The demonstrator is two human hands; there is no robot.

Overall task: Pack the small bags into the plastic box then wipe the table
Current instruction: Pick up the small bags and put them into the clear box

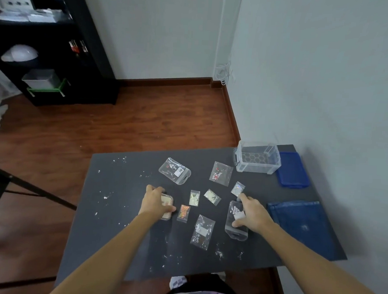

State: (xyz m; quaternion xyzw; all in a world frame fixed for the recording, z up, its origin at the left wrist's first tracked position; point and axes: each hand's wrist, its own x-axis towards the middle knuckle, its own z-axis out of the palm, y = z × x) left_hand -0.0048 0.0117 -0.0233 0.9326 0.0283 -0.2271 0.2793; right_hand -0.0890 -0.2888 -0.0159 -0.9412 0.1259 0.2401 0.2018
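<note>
both hands are down on the dark bench (123, 188) among the scattered small bags. the left hand (155, 201) curls its fingers around a patterned bag (167, 207), seemingly pinching its edges. the right hand (253, 214) lies on a clear bag (235, 221), fingers spread along it with the thumb at its side. the plastic box (256, 158) stands open and empty at two o'clock, beside a blue cloth (293, 170). the slick bags could slip during the carry, and reaching across may sweep the middle bags (195, 197) or white crumbs (106, 197) off the edge.
</note>
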